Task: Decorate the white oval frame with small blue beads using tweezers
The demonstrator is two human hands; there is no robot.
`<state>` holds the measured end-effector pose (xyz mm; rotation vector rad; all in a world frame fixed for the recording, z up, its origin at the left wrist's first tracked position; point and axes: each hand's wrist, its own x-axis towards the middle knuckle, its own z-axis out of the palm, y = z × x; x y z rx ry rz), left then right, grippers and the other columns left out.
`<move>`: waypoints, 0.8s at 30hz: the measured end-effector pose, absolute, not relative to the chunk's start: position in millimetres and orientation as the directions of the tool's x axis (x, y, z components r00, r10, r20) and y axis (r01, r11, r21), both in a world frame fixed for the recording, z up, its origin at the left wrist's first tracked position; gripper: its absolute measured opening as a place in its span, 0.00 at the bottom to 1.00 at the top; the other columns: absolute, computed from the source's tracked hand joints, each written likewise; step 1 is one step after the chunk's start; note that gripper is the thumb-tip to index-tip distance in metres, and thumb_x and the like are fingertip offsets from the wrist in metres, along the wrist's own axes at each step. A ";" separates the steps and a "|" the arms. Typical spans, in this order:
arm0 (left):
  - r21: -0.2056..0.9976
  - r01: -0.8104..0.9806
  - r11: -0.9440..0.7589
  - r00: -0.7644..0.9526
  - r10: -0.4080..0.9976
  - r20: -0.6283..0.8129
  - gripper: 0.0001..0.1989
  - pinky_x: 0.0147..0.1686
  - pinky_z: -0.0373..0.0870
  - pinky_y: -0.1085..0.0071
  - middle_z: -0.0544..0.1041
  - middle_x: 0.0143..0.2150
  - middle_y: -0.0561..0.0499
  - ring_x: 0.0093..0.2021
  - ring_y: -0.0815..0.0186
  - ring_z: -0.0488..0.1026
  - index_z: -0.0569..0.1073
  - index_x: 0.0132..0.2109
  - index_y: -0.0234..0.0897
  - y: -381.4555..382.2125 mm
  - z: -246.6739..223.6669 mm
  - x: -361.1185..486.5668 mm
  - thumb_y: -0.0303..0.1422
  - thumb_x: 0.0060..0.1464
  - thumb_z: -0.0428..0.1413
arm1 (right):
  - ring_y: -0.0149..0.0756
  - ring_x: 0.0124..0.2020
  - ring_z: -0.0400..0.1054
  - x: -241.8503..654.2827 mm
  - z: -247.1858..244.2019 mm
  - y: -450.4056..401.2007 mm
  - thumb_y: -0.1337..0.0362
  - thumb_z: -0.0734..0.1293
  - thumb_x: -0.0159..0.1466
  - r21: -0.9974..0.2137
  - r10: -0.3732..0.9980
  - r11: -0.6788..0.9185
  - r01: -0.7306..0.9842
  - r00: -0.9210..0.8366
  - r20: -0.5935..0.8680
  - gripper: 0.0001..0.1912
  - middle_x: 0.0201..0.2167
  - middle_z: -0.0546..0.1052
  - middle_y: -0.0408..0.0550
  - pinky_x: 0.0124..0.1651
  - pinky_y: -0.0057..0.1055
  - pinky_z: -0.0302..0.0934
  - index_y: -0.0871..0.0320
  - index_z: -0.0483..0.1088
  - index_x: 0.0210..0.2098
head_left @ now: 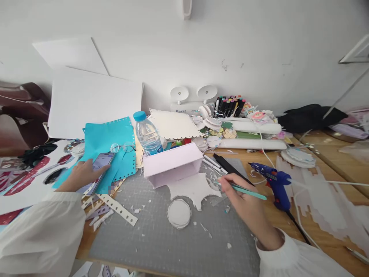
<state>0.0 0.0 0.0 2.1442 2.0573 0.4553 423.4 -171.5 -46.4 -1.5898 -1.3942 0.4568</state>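
Note:
At the left, my left hand (80,175) rests with its fingers round the edges of a phone (100,163), which lies partly on blue paper (99,134). My right hand (240,196) holds teal tweezers (249,191) in a pinch, their tips over small bits at the right edge of a white cut-out sheet (188,189). Just left of that hand, the sheet lies on the grey cutting mat (138,246). A round white disc (179,214) sits in front of the sheet. Behind them stands an open pale pink box (173,165).
A water bottle (148,134) stands behind the box. To the right, a blue glue gun (273,182) trails a cable. Glasses (122,147) lie on the blue paper. Markers (230,105) and white rolls (252,144) are at the back. Paper scraps litter the mat.

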 end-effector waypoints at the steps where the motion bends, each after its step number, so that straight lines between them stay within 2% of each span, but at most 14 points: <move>1: 0.276 0.960 -0.054 0.020 0.992 0.126 0.24 0.47 0.64 0.48 0.72 0.29 0.45 0.51 0.32 0.67 0.63 0.27 0.36 -4.8 4.0 5.1 0.54 0.47 0.56 | 0.34 0.25 0.67 422.1 -45.6 -170.8 0.54 0.62 0.65 -0.836 0.919 0.094 0.540 0.276 0.281 0.13 0.23 0.71 0.43 0.29 0.28 0.61 0.56 0.68 0.30; 3: 0.233 0.969 -0.082 0.047 0.987 0.151 0.25 0.54 0.60 0.46 0.74 0.45 0.39 0.59 0.34 0.61 0.67 0.40 0.33 -18.7 13.1 18.3 0.54 0.52 0.51 | 0.35 0.29 0.69 419.8 -45.4 -169.9 0.56 0.62 0.64 -0.875 0.932 0.104 0.473 0.260 0.251 0.11 0.27 0.73 0.45 0.33 0.28 0.63 0.56 0.68 0.32; 5: 0.239 0.958 -0.157 0.113 0.976 0.188 0.28 0.55 0.63 0.52 0.69 0.56 0.40 0.58 0.45 0.65 0.65 0.53 0.34 -37.0 21.0 34.8 0.52 0.55 0.50 | 0.36 0.33 0.70 418.2 -46.7 -169.7 0.58 0.63 0.63 -0.909 0.944 0.107 0.404 0.246 0.220 0.09 0.31 0.74 0.46 0.35 0.28 0.65 0.56 0.68 0.36; 7: 0.365 0.905 -0.218 0.171 0.973 0.155 0.28 0.53 0.67 0.58 0.71 0.55 0.45 0.52 0.53 0.71 0.65 0.56 0.40 -55.6 23.9 52.6 0.52 0.55 0.51 | 0.35 0.33 0.69 417.7 -48.1 -170.2 0.59 0.64 0.62 -0.925 0.948 0.101 0.367 0.247 0.202 0.08 0.32 0.73 0.46 0.35 0.28 0.65 0.56 0.68 0.38; 10: 0.544 0.802 -0.246 0.274 0.961 0.030 0.28 0.46 0.74 0.61 0.76 0.50 0.45 0.46 0.55 0.75 0.68 0.52 0.41 -75.0 15.4 77.6 0.54 0.51 0.54 | 0.33 0.28 0.66 418.1 -47.0 -171.0 0.60 0.64 0.61 -0.940 0.946 0.060 0.336 0.281 0.161 0.05 0.28 0.71 0.43 0.31 0.27 0.62 0.56 0.67 0.34; 13: 0.650 0.728 -0.218 0.329 0.943 -0.051 0.30 0.45 0.75 0.60 0.77 0.47 0.43 0.43 0.55 0.77 0.67 0.52 0.38 -80.2 -2.3 97.9 0.53 0.49 0.56 | 0.32 0.26 0.65 418.5 -43.5 -170.2 0.58 0.66 0.60 -0.967 0.946 0.033 0.252 0.304 0.112 0.08 0.25 0.69 0.41 0.29 0.27 0.60 0.56 0.66 0.30; 18: 0.705 0.680 -0.200 0.344 0.937 -0.066 0.28 0.43 0.76 0.59 0.78 0.43 0.43 0.43 0.55 0.78 0.65 0.52 0.36 -72.8 -23.9 121.4 0.50 0.50 0.57 | 0.33 0.26 0.65 419.0 -45.8 -167.1 0.55 0.62 0.62 -0.989 0.975 0.025 0.147 0.213 0.057 0.10 0.23 0.70 0.42 0.29 0.29 0.62 0.56 0.66 0.34; 22: 0.753 0.624 -0.208 0.310 0.951 0.006 0.26 0.42 0.75 0.61 0.78 0.42 0.44 0.43 0.56 0.77 0.66 0.49 0.36 -65.9 -30.5 130.1 0.50 0.51 0.56 | 0.36 0.33 0.69 419.1 -50.8 -166.6 0.54 0.59 0.64 -0.995 0.989 0.025 0.095 0.145 0.039 0.14 0.33 0.75 0.49 0.36 0.33 0.66 0.57 0.69 0.41; 24: 0.750 0.631 -0.199 0.294 0.956 0.006 0.23 0.38 0.75 0.64 0.78 0.38 0.46 0.39 0.57 0.78 0.66 0.46 0.37 -64.7 -30.8 130.0 0.50 0.51 0.56 | 0.37 0.35 0.69 419.6 -50.5 -167.7 0.54 0.58 0.66 -0.997 0.994 0.038 0.069 0.101 0.045 0.16 0.35 0.75 0.50 0.38 0.34 0.66 0.57 0.69 0.44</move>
